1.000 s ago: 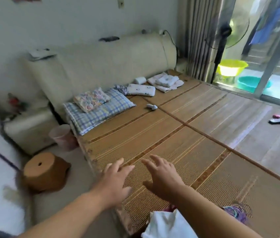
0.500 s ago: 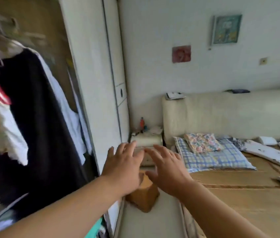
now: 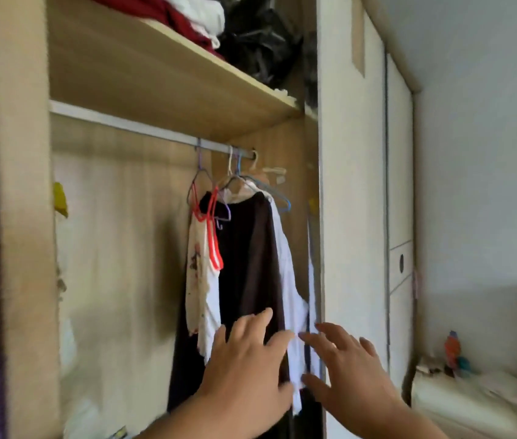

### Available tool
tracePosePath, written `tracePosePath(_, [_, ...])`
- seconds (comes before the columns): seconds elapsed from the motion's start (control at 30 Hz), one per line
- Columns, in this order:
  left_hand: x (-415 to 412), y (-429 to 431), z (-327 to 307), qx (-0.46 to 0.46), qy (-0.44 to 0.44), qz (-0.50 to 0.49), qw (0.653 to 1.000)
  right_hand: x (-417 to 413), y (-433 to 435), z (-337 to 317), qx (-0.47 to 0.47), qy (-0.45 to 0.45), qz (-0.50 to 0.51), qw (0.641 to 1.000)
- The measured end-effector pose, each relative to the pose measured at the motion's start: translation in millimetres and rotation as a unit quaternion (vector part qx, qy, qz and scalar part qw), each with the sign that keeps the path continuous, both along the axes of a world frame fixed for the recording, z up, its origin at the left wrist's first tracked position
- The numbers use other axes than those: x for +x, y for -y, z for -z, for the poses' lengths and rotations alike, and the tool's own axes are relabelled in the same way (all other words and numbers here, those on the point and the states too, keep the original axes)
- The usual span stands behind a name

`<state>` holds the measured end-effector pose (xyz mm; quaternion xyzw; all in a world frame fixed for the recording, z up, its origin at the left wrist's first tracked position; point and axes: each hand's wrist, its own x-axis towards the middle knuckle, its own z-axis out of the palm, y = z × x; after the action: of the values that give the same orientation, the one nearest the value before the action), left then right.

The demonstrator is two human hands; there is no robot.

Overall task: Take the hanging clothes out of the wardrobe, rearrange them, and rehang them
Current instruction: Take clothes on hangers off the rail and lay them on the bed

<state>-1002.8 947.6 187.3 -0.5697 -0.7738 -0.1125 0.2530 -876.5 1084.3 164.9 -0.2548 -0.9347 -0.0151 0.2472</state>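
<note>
left grip (image 3: 244, 365) — fingers spread, empty, in front of black garment (image 3: 250, 264) | right grip (image 3: 350, 372) — spread, empty, near white shirt (image 3: 290, 280) | both garments hang on rail (image 3: 143, 129)

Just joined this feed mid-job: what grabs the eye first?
A bunch of clothes hangs at the right end of the wardrobe rail: a dark garment between a red-strapped top and a white shirt. In front, the left hand and right hand are held out, fingers spread. On the shelf above sit a red cloth and a black bag.
</note>
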Motion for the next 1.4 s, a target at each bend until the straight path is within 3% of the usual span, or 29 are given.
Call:
tracePosePath(0.4, [-5,17,-68,0.106,-0.063,-0.223,0.967,-80,-48,-98,0.076,-0.069,-0.234,0.967])
tracePosePath(0.63, [-25,2,-95,0.100,-0.050,-0.266,0.958,-119,-66,-132,0.049,-0.104,-0.292,0.950])
tracePosePath(0.83, [-78,-48,-119,0.119,-0.022,-0.252,0.960,-155,-113,-155,0.044,-0.123,-0.266,0.955])
tracePosePath(1.1, [-153,-117,-192,0.197,-0.055,-0.193,0.960,-212,-175,-211,0.060,-0.169,-0.179,0.967])
tracePosePath(1.27, [-181,-147,-237,0.157,0.008,-0.207,0.966,-255,-212,-257,-0.018,-0.192,-0.145,0.971])
tracePosePath(1.4, [-200,-165,-251,0.118,0.064,-0.280,0.951,-292,-231,-272,-0.052,-0.151,-0.087,0.983])
